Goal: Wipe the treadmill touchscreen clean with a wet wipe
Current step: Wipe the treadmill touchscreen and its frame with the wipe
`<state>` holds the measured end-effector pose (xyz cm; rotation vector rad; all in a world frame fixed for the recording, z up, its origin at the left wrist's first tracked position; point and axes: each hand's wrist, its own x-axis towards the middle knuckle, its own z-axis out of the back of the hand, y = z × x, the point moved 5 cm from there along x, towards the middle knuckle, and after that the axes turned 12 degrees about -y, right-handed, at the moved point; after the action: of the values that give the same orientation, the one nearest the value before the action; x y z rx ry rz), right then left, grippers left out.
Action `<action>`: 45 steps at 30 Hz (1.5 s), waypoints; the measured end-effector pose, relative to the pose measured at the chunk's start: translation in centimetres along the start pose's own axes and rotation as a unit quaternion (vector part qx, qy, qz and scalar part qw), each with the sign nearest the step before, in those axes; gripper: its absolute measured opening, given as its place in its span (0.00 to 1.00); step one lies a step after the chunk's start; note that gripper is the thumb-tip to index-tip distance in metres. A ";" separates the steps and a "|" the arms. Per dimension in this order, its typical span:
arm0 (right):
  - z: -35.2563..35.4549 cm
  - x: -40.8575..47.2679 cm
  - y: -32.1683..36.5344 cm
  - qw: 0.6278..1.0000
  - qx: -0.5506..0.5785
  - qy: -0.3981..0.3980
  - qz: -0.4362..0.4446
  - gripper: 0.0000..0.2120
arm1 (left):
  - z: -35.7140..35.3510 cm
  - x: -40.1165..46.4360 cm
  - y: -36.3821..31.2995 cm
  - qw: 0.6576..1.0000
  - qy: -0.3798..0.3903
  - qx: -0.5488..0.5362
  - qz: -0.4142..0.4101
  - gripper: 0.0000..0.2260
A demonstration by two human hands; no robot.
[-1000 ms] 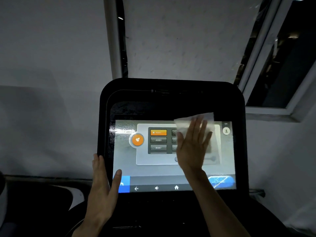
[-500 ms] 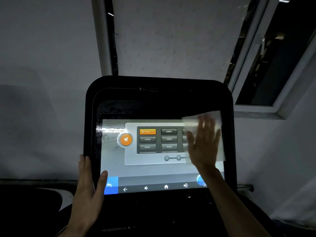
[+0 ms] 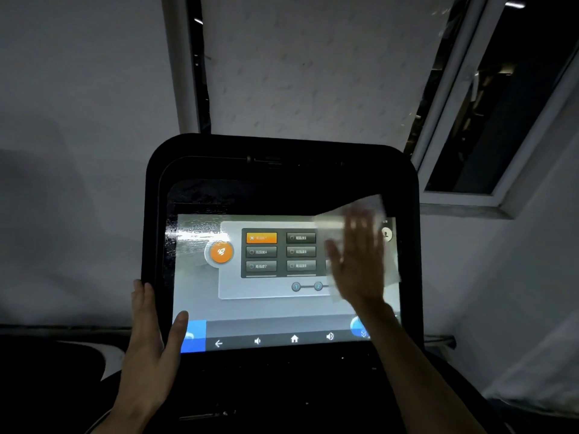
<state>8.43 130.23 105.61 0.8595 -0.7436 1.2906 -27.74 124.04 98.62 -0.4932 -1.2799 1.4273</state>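
The left hand (image 3: 150,349) grips the left edge of the black console frame (image 3: 282,158), fingers behind it and thumb lying on the glass, bracing it. The treadmill touchscreen (image 3: 272,308), lit and tilted toward the viewer, shows an orange button and a grid of dark buttons; wet streaks gleam at its upper left. At the right, the right hand (image 3: 357,261), fingers straight and spread, presses a white wet wipe (image 3: 379,208) flat against the screen's upper right; it is blurred. Best done, I judge, with even palm pressure, overlapping strokes, and the wipe kept flat, reaching every corner.
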 end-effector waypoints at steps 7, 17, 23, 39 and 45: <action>0.9 -2.4 0.1 0.995 0.004 -0.025 -0.092 0.34 | -0.3 0.3 -0.3 0.999 -0.024 -0.026 0.009 0.43; 0.0 0.1 0.8 0.999 0.002 -0.006 -0.045 0.35 | -1.3 8.7 -3.5 0.979 -0.070 0.077 -0.174 0.38; 0.9 -3.2 -1.1 0.991 0.016 -0.031 -0.130 0.35 | -1.6 9.9 -3.5 0.968 -0.113 0.041 -0.220 0.36; 1.4 -5.3 -1.2 0.992 -0.006 -0.021 -0.121 0.34 | -1.2 9.7 -2.8 0.969 -0.098 -0.008 -0.226 0.32; 0.8 -4.4 2.1 1.000 0.002 0.001 0.027 0.32 | -1.0 9.3 -3.0 0.966 -0.125 -0.019 -0.227 0.28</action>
<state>5.77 127.51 102.47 0.8465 -0.7675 1.3408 -28.44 132.12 104.09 -0.0310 -1.5076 1.0987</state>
